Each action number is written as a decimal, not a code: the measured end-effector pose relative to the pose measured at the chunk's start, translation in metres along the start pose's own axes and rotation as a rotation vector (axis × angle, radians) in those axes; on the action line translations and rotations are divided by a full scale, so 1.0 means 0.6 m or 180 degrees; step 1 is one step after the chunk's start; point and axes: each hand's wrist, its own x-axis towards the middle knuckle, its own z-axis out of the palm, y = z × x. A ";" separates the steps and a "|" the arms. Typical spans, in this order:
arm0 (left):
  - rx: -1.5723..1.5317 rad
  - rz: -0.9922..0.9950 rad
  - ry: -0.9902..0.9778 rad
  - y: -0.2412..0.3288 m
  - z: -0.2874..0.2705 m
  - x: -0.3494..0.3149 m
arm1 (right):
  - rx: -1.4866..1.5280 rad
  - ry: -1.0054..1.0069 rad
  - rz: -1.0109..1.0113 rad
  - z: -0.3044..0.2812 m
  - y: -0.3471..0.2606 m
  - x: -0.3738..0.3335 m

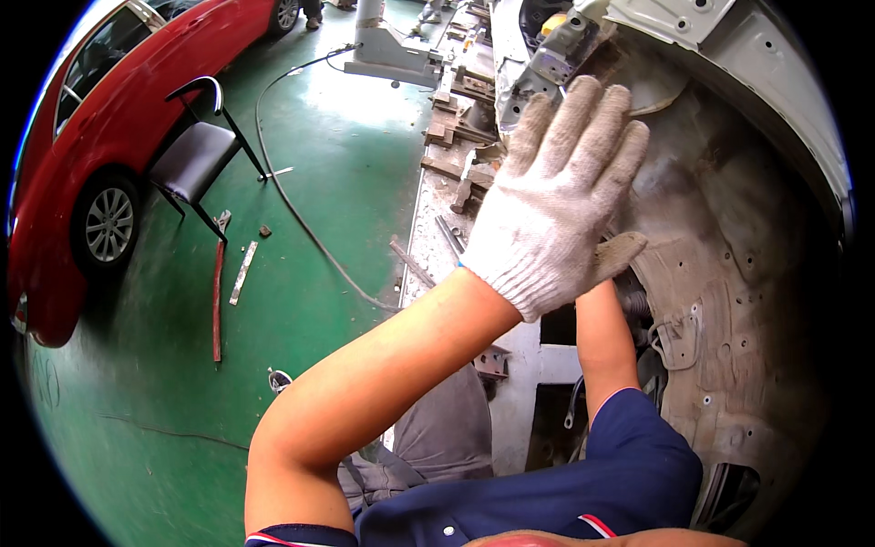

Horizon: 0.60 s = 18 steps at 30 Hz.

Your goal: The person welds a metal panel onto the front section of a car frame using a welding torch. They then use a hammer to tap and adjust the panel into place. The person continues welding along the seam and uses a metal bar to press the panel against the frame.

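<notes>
My left hand (556, 201), in an off-white knitted glove with grey-brown soiled fingers, is raised in front of the stripped car body. Its fingers point away from me and stand apart, thumb out to the right, and it shows no object in its grasp. My right forearm (604, 342) reaches up behind it, and the left hand covers the right hand, so its fingers do not show. Right of the hands is the bare, dusty sheet-metal car body (720, 301) with holes and brackets. A light-coloured body panel (679, 23) juts out above.
Clamps and metal blocks (456, 128) line a white frame rail beside the car body. A hose (292, 210) curves over the green floor. To the left stand a dark chair (193, 159) and a red car (173, 64). A red bar (218, 301) and a pale strip (243, 273) lie nearby.
</notes>
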 end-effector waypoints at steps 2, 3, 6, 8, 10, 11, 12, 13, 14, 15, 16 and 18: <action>0.0000 -0.0067 -0.0015 -0.003 0.006 -0.013 | -0.0018 0.0052 -0.0015 -0.013 -0.002 -0.007; 0.0024 -0.0117 -0.0021 -0.011 0.015 -0.025 | 0.0000 0.0042 -0.0018 -0.012 0.003 -0.005; 0.0186 -0.0627 -0.0272 -0.025 0.015 -0.093 | 0.0067 0.0029 -0.0012 0.003 0.009 0.007; 0.0184 -0.0906 -0.0533 -0.032 0.018 -0.148 | 0.0050 0.0080 0.0096 0.003 -0.003 -0.007; 0.0234 -0.1120 -0.0704 -0.032 0.021 -0.190 | 0.0046 -0.0043 0.0117 -0.001 -0.009 -0.018; 0.0283 -0.1216 -0.0774 -0.034 0.020 -0.205 | 0.0051 -0.0041 0.0123 -0.001 -0.009 -0.020; 0.0273 -0.1281 -0.0799 -0.037 0.020 -0.215 | 0.0054 -0.0042 0.0131 0.000 -0.008 -0.021; 0.0290 -0.1310 -0.0815 -0.042 0.020 -0.221 | 0.0054 -0.0046 0.0141 0.001 -0.008 -0.020; 0.0292 -0.1340 -0.0839 -0.045 0.019 -0.223 | 0.0081 -0.0059 0.0163 -0.001 -0.007 -0.020; 0.0296 -0.1370 -0.0862 -0.047 0.018 -0.225 | 0.0108 -0.0074 0.0185 -0.003 -0.006 -0.020; 0.0308 -0.1375 -0.0884 -0.047 0.016 -0.223 | 0.0133 -0.0090 0.0207 -0.005 -0.005 -0.020; 0.0330 -0.1295 -0.0812 -0.049 0.013 -0.212 | 0.0104 -0.0103 0.0161 -0.005 -0.005 -0.017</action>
